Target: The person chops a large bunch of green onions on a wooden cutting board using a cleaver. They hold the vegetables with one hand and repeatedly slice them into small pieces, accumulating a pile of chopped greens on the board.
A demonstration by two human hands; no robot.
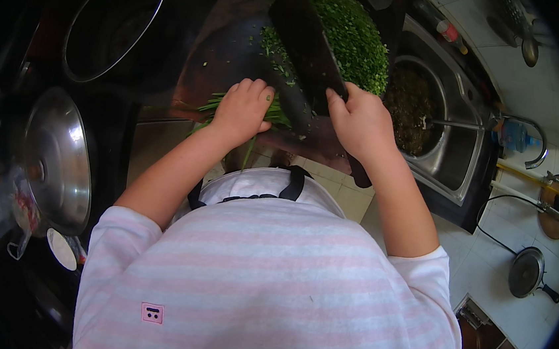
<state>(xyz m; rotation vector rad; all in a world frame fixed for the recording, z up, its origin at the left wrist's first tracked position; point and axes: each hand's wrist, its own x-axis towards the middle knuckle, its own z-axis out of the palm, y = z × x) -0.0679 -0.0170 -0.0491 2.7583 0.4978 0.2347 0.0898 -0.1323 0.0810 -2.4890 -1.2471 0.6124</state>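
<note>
My right hand (364,119) grips the handle of a broad dark cleaver (306,37), whose blade slants up and to the left. A large heap of finely chopped green leaves or stalks (353,44) lies beyond and to the right of the blade, with loose bits left of it. My left hand (245,106) presses a bunch of long green stalks (278,114) onto the dark cutting board (225,55). Some stalks stick out left of the hand, and one hangs past the board's near edge. Part of the heap is hidden behind the cleaver.
To the right, a steel sink (453,155) with a faucet (536,142) holds something brown and wet. At the left stand a wide dark pot (115,25) and a domed steel lid (59,160). A small pan (525,273) is at the lower right.
</note>
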